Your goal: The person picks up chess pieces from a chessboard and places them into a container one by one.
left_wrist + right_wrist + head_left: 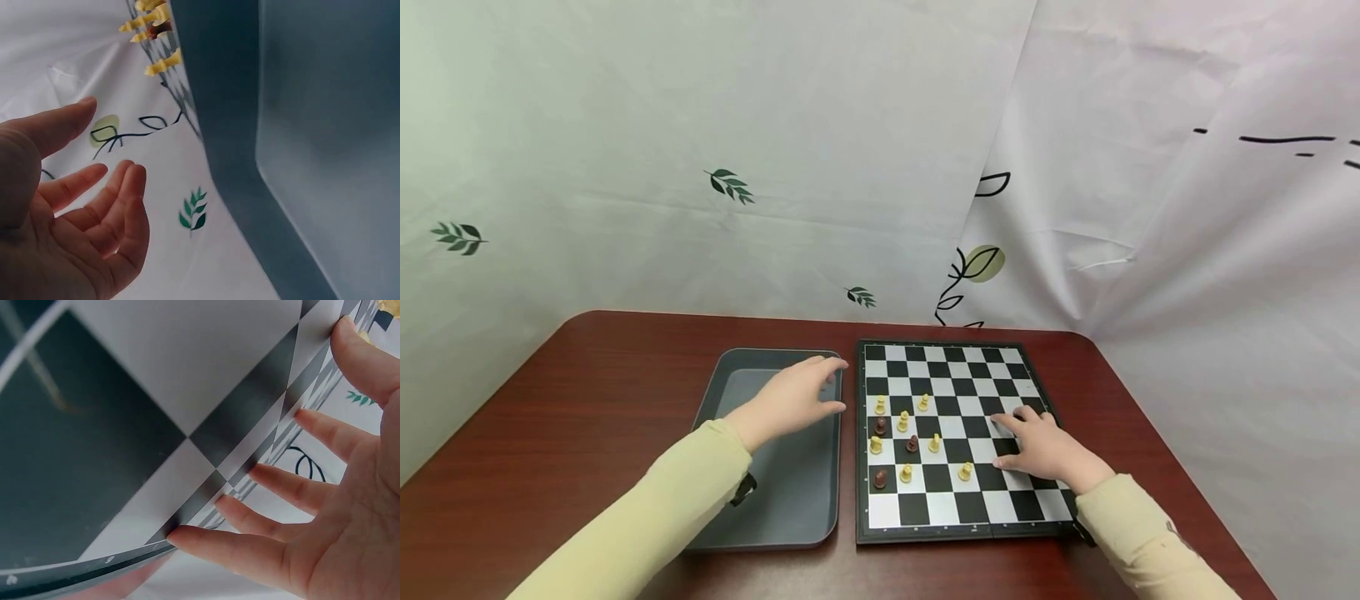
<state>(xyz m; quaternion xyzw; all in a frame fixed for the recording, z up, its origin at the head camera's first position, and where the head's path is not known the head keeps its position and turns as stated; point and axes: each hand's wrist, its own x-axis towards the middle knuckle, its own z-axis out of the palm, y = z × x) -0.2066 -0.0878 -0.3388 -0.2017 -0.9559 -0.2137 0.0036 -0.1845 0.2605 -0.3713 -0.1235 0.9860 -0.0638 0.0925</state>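
Note:
My left hand point(795, 398) hovers above the right side of a grey tray point(775, 500), thumb and fingers apart with nothing between them. In the left wrist view that hand point(81, 206) has loosely bent fingers. On the right half of a black-and-white chessboard point(951, 400), my right hand point(1041, 446) rests with fingers spread. Its fingertips point(181, 534) appear to touch the squares in the right wrist view. Several yellow pawns, one of them a yellow pawn point(965, 472) nearest the right hand, stand on the board's left part. Among them are dark brown pieces, such as a brown piece point(880, 479).
Tray and board lie side by side on a dark red wooden table point(587, 417), a narrow gap between them. Behind the table hangs a white cloth point(850, 167) printed with leaves. The board has a raised black rim.

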